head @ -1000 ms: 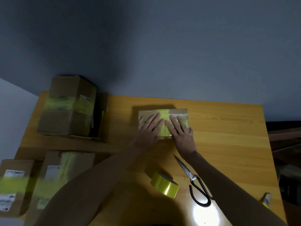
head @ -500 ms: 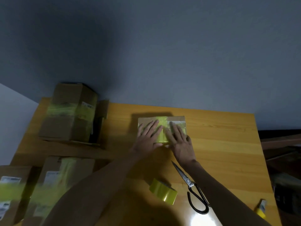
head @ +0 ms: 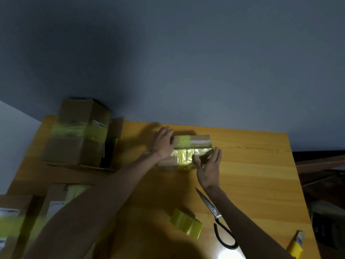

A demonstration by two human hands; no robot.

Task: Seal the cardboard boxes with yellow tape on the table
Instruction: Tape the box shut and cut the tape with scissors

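Small brown cardboard box (head: 198, 140), yellow-taped, lies mid wooden table (head: 252, 174), long axis left-right; left hand (head: 163, 144) curls over its left end, holding it; right hand (head: 210, 169), fingers spread and loose, sits just beside the near-right face.

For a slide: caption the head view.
Left hand holds a taped box, right hand open beside it; tape roll and scissors lie nearby.

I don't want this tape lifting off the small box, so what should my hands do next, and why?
Probably smooth the yellow tape strip down the near face of the small box with the right hand. The left hand grips its left end, the right fingers are spread at that face, and the tape roll and scissors lie aside, so cutting looks done.
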